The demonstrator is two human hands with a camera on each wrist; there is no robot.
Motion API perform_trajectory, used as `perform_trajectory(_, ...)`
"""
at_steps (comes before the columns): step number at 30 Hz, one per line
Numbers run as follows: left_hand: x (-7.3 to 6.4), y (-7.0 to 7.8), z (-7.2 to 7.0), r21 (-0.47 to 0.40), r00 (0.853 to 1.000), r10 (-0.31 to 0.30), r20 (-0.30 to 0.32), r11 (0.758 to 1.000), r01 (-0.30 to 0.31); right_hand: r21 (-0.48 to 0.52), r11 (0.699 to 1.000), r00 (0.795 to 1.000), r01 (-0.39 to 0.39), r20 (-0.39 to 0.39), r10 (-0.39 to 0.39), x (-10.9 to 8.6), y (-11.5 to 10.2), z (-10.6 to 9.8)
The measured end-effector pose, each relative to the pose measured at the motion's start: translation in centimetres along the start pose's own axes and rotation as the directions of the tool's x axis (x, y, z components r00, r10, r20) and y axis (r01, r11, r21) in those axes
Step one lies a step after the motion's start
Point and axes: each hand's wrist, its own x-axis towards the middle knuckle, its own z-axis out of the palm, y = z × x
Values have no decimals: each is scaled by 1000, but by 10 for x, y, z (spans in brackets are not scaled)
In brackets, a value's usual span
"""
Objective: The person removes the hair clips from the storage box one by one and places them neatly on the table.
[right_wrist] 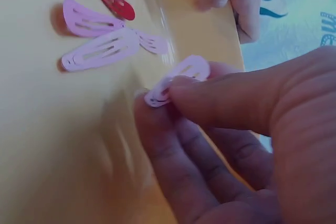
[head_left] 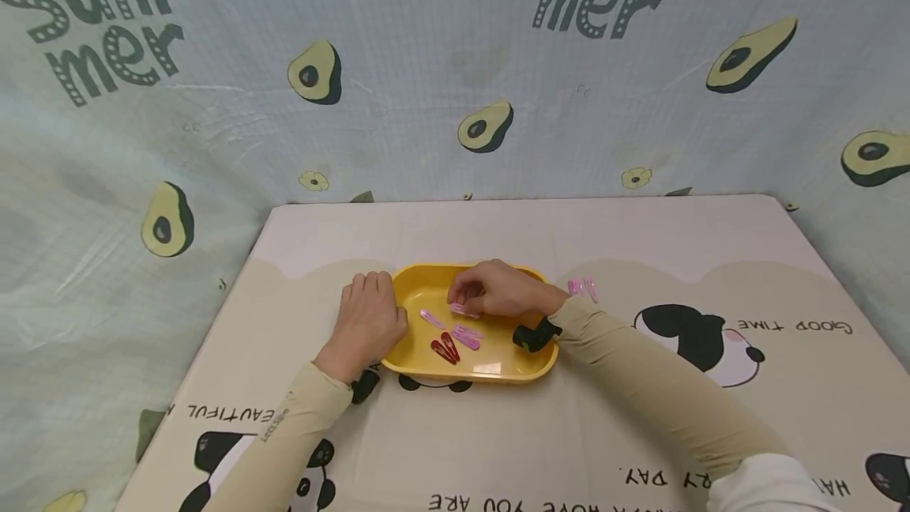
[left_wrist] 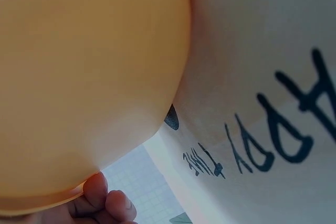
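A yellow tray [head_left: 421, 289] stands on the table, and my left hand [head_left: 370, 321] grips its left rim. In the left wrist view, fingertips [left_wrist: 95, 190] curl at the edge of the tray's outer side [left_wrist: 94, 77]. Over the tray, my right hand [head_left: 501, 289] pinches a pink snap hair clip [right_wrist: 194, 67] between thumb and finger. Several more pink hair clips [right_wrist: 102, 51] lie in the tray, close to red hair clips [head_left: 445, 348]. The black wrist strap [head_left: 535, 335] of the right arm covers part of the tray's right end.
To the right of the tray, pink hair clips [head_left: 583, 288] lie on the table. The tablecloth [head_left: 554, 433] is beige with printed dogs and lettering. A pale curtain [head_left: 412, 46] with avocado prints hangs behind the table and at its sides.
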Motion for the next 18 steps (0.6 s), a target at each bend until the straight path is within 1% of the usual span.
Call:
perform_trajectory(8, -1, 1, -1, -2, 1000, 0, -19, 1000, -1, 9, 1000, 999, 26, -22, -26, -1, -1, -2)
perform_trajectory(11, -2, 2, -1, 2, 1000, 3, -21, 1000, -3, 16, 1000, 999, 24, -28, -24, -2, -2, -2)
perform_trajectory(18, -1, 1, 0, 5, 1000, -7, -1, 1000, 7, 41, 999, 999, 5, -49, -3, -6, -5, -5)
